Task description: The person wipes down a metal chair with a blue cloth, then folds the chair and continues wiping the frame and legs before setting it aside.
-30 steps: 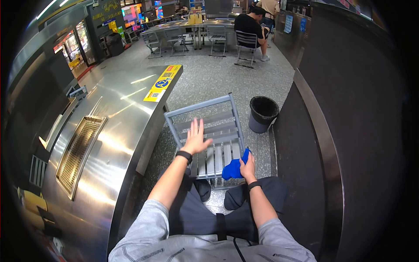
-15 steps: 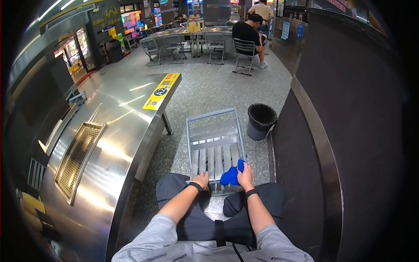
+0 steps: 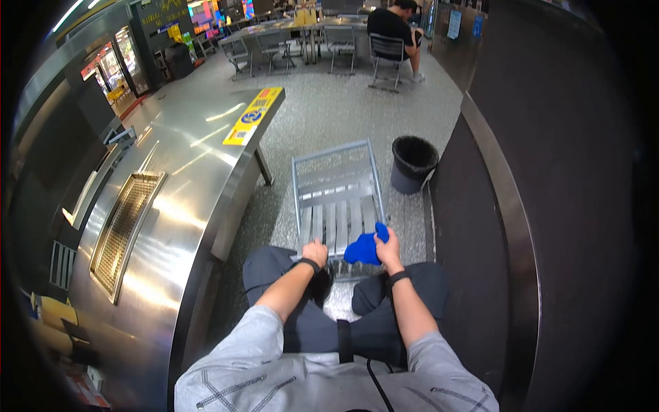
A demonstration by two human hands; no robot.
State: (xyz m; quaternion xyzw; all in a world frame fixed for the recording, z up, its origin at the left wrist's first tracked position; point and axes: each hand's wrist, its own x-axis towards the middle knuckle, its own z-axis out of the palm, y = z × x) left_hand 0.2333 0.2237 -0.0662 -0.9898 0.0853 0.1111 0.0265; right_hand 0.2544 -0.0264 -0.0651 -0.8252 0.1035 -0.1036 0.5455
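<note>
A grey slatted metal chair [image 3: 336,196] faces me on the floor between my knees. My left hand [image 3: 315,253] is at the front left of its seat, fingers curled on the seat's edge. In my right hand [image 3: 389,248] is a bunched blue cloth [image 3: 364,248], held at the front right of the seat. Part of the cloth hangs over the front slats. Both wrists wear black bands.
A steel table [image 3: 199,165] with a grill grate [image 3: 127,233] runs along my left. A black bin [image 3: 413,165] stands right of the chair, beside a dark partition [image 3: 461,185]. Farther off, a person [image 3: 391,29] sits on a chair near other tables.
The view has tilted down, so the room sits higher in the frame. My left fingers have curled in more. The cloth remains in my right hand.
</note>
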